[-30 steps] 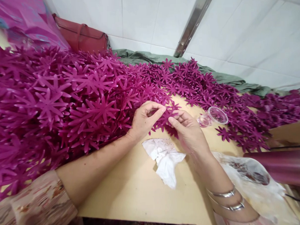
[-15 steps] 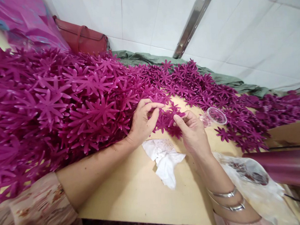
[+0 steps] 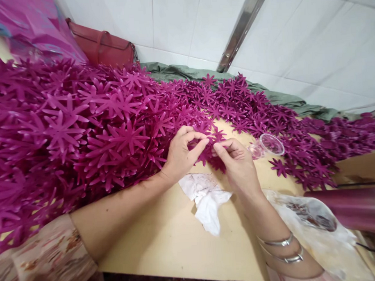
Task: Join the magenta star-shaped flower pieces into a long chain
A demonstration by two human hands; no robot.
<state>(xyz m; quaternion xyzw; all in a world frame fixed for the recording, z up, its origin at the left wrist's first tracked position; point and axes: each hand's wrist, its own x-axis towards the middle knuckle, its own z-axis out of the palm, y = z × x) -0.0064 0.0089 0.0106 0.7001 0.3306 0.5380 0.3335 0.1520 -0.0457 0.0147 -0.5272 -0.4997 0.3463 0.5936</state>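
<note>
Over the table, my left hand (image 3: 185,152) and my right hand (image 3: 240,165) nearly meet, fingertips close together. Thumb and forefinger of the right hand pinch a magenta artificial flower piece (image 3: 211,146) with narrow, finger-like petals, partly hidden by the fingers. The left thumb and forefinger are also closed in a pinch; whatever sits between their tips is too small to make out. More loose magenta flowers (image 3: 218,135) lie just behind and under the fingertips. To the left of my left hand rises a large heap of the same flowers (image 3: 61,130).
A crumpled white tissue (image 3: 210,205) lies in front of my hands. Beyond my right hand stands a clear plastic cup (image 3: 272,144), beside a further row of flowers (image 3: 279,129). A plastic bag (image 3: 317,242) and a magenta cylinder (image 3: 356,208) are at right; a red handbag (image 3: 101,45) is behind.
My left hand has moved slightly right and down, its fingertips closing together. My right hand has shifted a little left, bringing both sets of fingertips nearer each other.
</note>
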